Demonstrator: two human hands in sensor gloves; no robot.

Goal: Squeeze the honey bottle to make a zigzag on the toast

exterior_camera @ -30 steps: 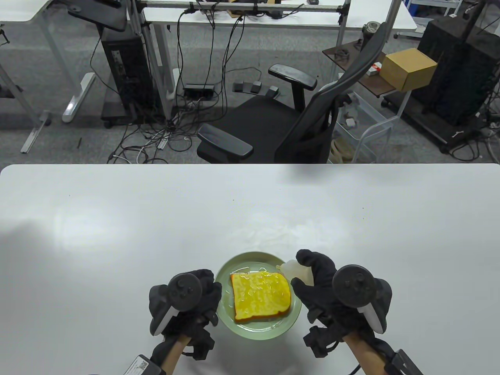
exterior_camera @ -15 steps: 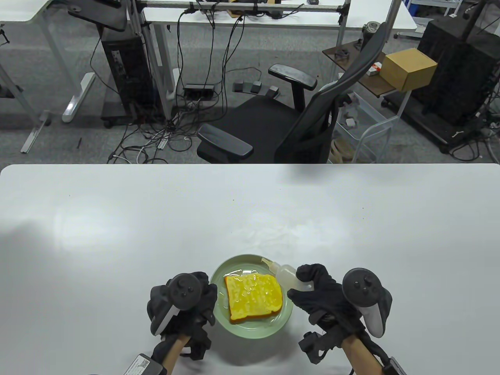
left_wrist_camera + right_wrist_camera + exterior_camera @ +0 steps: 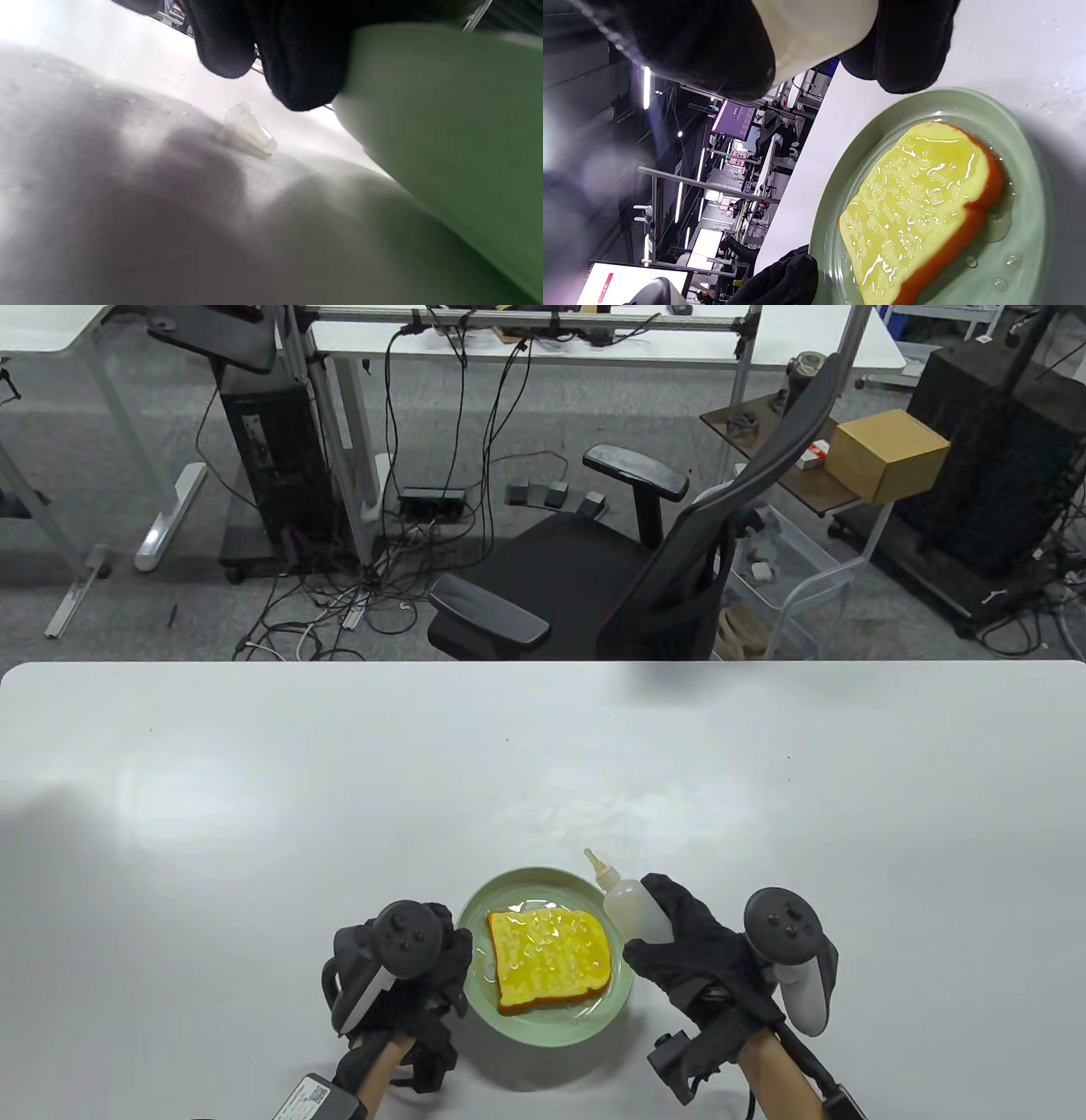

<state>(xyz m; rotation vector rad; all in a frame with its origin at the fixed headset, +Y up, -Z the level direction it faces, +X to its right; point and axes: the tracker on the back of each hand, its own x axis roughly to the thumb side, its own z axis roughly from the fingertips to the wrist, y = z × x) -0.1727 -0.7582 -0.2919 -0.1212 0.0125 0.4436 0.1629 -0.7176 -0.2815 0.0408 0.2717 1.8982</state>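
Note:
A slice of toast (image 3: 550, 960), glossy with honey, lies on a green plate (image 3: 543, 879). My right hand (image 3: 652, 926) grips a translucent honey bottle (image 3: 629, 906) just past the plate's right rim, with its nozzle pointing up and away, off the toast. The right wrist view shows the bottle (image 3: 814, 29) between my fingers, with the toast (image 3: 916, 203) below. My left hand (image 3: 454, 954) holds the plate's left rim. In the left wrist view my fingers (image 3: 297, 55) sit at the plate's edge (image 3: 445, 127).
A small clear cap (image 3: 250, 129) lies on the white table (image 3: 254, 831) near my left hand. Drops of honey pool on the plate (image 3: 1005, 262) beside the toast. A black office chair (image 3: 611, 585) stands beyond the table's far edge.
The bottle has lifted off the toast's far right corner and tipped from pointing left to nozzle up. The plate and toast have slid slightly left and toward me.

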